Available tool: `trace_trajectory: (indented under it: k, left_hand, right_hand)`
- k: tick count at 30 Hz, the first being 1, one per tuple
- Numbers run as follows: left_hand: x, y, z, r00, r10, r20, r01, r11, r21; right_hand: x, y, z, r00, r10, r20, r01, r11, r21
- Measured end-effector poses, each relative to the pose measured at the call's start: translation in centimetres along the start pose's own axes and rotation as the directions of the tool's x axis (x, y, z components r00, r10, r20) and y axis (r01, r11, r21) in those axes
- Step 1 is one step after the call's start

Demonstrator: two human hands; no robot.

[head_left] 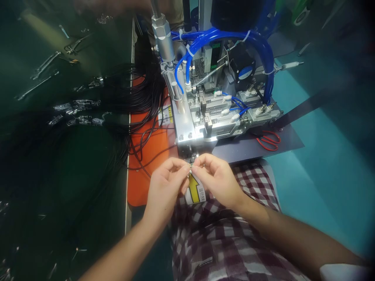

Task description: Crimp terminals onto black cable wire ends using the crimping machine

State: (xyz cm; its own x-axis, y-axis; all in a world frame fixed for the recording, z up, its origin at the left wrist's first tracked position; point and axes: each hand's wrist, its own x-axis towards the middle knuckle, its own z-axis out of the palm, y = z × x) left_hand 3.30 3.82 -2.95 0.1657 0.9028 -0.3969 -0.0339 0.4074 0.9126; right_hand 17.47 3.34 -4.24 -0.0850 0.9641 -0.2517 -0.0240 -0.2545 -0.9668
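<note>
My left hand (168,183) and my right hand (215,177) meet fingertip to fingertip in front of the machine's near edge. Both are closed in a pinch. A thin, light-coloured wire (191,166) bridges the small gap between them; its ends are hidden in the fingers. Just beyond the fingertips is the front of a metal machine (187,128) with pneumatic cylinders. Below the hands, a white label with a yellow arrow (193,188) shows partly.
Black cables (146,97) spill across an orange board (140,156) on the left, their shiny ends on a dark table (88,164). Blue air hoses (216,33) arch over the machine. Red-handled scissors (269,141) lie at its right on a grey plate (246,150).
</note>
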Motion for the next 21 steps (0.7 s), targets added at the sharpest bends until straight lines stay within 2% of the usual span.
trace_trajectory:
  k: [5,9,12,16,19,21]
  left_hand:
    - [0.2,-0.2,0.1,1.0,0.021,-0.012,-0.021,1.0,0.012]
    - [0.4,-0.3,0.2,0.999,-0.001,-0.043,0.003,0.999,0.044]
    - [0.6,-0.3,0.3,0.999,-0.007,-0.052,0.01,0.998,0.055]
    - [0.7,-0.1,0.2,0.998,-0.022,-0.057,0.026,0.996,0.087]
    - [0.7,0.2,0.2,0.999,-0.034,-0.025,0.037,0.991,0.126]
    - [0.6,0.5,0.4,1.0,0.01,0.004,-0.01,0.98,0.197]
  right_hand:
    - [0.0,0.5,-0.4,0.989,-0.146,0.032,0.149,0.97,-0.19]
    - [0.2,0.7,-1.0,0.99,-0.138,0.037,0.142,0.965,-0.221]
    - [0.4,0.3,-1.4,0.982,-0.181,0.056,0.189,0.923,-0.335]
    - [0.7,-0.1,-1.6,0.933,-0.341,0.117,0.352,0.789,-0.504]
    - [1.0,0.0,-2.0,0.884,-0.428,0.188,0.464,0.754,-0.466]
    - [1.2,0.3,-2.3,0.856,-0.472,0.212,0.516,0.758,-0.398]
